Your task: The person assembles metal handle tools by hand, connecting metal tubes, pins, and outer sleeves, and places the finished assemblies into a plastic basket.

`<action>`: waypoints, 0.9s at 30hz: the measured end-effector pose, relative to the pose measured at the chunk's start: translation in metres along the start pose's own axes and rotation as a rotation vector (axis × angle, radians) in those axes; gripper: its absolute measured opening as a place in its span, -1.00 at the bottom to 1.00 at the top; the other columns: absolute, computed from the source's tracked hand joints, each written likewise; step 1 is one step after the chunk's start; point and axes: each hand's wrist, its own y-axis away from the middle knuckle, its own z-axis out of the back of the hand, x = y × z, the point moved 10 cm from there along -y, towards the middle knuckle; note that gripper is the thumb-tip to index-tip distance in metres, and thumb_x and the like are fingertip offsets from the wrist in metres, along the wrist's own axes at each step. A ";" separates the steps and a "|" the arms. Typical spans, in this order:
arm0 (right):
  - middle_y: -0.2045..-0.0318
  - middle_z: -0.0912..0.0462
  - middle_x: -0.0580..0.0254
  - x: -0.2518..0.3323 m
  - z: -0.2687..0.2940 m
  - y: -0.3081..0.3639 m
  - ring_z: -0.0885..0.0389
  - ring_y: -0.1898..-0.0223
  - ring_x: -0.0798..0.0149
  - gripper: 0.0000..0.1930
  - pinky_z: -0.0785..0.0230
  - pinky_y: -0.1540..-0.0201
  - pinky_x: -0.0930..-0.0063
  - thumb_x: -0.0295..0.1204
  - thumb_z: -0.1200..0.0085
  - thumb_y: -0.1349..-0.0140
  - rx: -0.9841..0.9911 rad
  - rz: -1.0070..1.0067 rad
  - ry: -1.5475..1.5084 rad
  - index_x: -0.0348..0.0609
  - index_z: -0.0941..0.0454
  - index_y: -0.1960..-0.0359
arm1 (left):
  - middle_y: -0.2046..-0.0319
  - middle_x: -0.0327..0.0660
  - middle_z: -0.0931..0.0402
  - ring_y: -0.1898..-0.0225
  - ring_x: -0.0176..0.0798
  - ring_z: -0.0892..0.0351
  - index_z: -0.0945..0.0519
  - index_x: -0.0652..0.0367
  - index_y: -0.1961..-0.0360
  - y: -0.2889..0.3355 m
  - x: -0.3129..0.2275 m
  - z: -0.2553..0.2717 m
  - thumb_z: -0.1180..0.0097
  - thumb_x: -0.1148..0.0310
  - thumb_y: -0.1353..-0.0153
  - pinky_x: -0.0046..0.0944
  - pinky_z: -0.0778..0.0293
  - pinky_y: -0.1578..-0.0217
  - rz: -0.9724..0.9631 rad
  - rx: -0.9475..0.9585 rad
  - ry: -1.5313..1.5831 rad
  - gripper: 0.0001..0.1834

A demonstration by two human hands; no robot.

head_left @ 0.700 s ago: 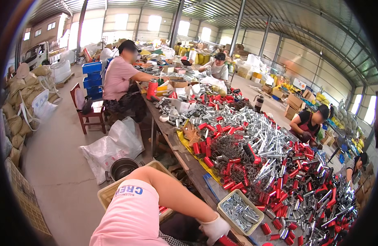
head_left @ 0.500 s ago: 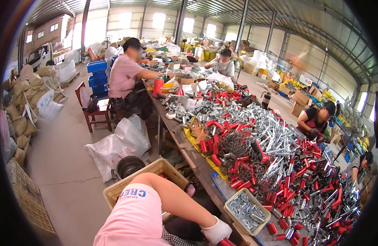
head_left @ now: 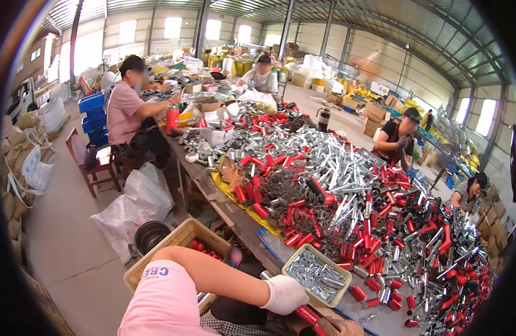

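Note:
My left hand point(head_left: 286, 294), in a white glove, is closed around a red cylindrical piece point(head_left: 308, 315) just above the lower edge. A silver tube end point(head_left: 266, 275) shows on the other side of the glove; whether it belongs to the same piece I cannot tell. My right hand point(head_left: 347, 327) is at the lower edge, beside the red piece, its fingers mostly cut off. Beyond the hands, a cream tray point(head_left: 288, 263) of small silver metal pins point(head_left: 318, 275) stands on the table.
A large heap of red and silver tubes point(head_left: 375, 241) and wire springs point(head_left: 286, 196) covers the table point(head_left: 213, 197). On the left are a yellowish crate point(head_left: 185, 228) with red parts, a dark pot point(head_left: 151, 236) and a white sack point(head_left: 129, 204). Several people work around the tables.
The view has shifted, so the table sits further left. My left hand has come up fully into view with the red piece, and my right hand now shows at the lower edge.

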 end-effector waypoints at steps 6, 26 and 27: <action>0.39 -0.59 0.07 -0.002 -0.005 0.000 -0.57 0.44 0.05 -0.72 -0.42 0.39 0.19 -0.43 -0.09 -0.10 0.226 0.016 0.069 -0.11 -0.56 0.11 | 0.37 0.01 -0.60 0.23 0.10 -0.62 -0.60 0.16 0.30 -0.014 -0.004 -0.019 -0.17 0.28 0.04 -0.03 -0.52 0.20 -0.095 0.091 0.039 -0.73; 0.35 -0.53 0.16 0.044 -0.013 0.036 -0.48 0.47 0.25 -0.65 -0.33 0.42 0.35 -0.33 0.06 -0.14 0.220 0.435 0.181 -0.12 -0.59 0.06 | 0.84 -0.23 -0.27 0.84 -0.31 -0.25 -0.37 0.14 0.76 0.044 -0.056 -0.105 -0.16 0.51 -0.03 -0.29 -0.16 0.78 0.078 1.077 0.918 -0.70; 0.31 -0.55 0.13 0.050 -0.009 0.035 -0.48 0.47 0.25 -0.64 -0.32 0.40 0.34 -0.32 0.07 -0.15 0.178 0.491 0.185 -0.11 -0.58 0.04 | 0.84 -0.26 -0.24 0.83 -0.32 -0.24 -0.35 0.10 0.74 0.054 -0.064 -0.109 -0.11 0.53 -0.04 -0.30 -0.17 0.78 0.113 1.123 1.056 -0.71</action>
